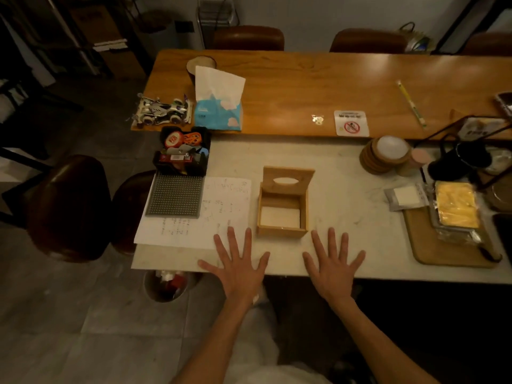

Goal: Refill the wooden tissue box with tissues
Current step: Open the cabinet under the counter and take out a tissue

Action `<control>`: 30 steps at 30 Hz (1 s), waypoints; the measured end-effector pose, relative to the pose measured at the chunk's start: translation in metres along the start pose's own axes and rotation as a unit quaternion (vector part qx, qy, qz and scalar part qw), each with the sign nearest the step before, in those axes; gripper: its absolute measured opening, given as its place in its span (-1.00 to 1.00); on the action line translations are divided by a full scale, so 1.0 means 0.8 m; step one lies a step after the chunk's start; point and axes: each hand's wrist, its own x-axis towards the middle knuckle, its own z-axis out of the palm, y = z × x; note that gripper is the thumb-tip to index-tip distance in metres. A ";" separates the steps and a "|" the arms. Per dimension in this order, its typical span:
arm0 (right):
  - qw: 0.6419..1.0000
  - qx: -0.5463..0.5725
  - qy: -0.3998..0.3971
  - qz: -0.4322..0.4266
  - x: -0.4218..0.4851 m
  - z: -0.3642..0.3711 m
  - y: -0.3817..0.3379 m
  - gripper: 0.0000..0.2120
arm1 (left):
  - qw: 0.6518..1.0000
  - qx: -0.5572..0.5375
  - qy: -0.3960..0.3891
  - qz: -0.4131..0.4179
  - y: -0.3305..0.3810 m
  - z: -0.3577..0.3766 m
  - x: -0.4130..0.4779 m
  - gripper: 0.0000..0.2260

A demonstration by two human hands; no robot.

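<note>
Marble-white tabletop (346, 195) carries the wooden tissue box (283, 206), lid tipped up and a low white stack of tissues (279, 216) inside, with the blue tissue pack (218, 112) well behind it, and both hands, left (240, 268) and right (333, 268), spread flat and empty just before the box.

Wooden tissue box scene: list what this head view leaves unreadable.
- Wooden tissue box: depth of the white stack inside, hidden by its walls.
- Paper sheet: writing too small; grey studded mat covers a corner.
- Blue tissue pack: how full, wrapper hides it.
- Warning sticker: text too small.
- Right-side tray: dim, partly cut off.
</note>
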 end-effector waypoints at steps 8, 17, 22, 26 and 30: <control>0.992 -0.008 0.122 -0.007 0.010 0.043 0.005 -0.44 | 0.991 0.011 0.129 0.036 -0.012 0.053 0.013 -0.44; 0.987 -0.025 0.160 -0.004 0.019 0.046 0.004 -0.42 | 0.980 0.011 0.195 0.044 -0.013 0.067 0.026 -0.47; 0.980 -0.015 0.196 -0.012 0.013 0.045 0.002 -0.43 | 0.973 0.014 0.226 0.054 -0.012 0.067 0.022 -0.49; 0.968 0.034 0.247 -0.020 0.018 0.050 -0.001 -0.46 | 0.963 -0.002 0.259 0.078 -0.012 0.069 0.025 -0.52; 0.937 0.083 0.338 -0.041 0.020 0.064 -0.001 -0.51 | 0.927 -0.029 0.349 0.131 -0.016 0.083 0.030 -0.61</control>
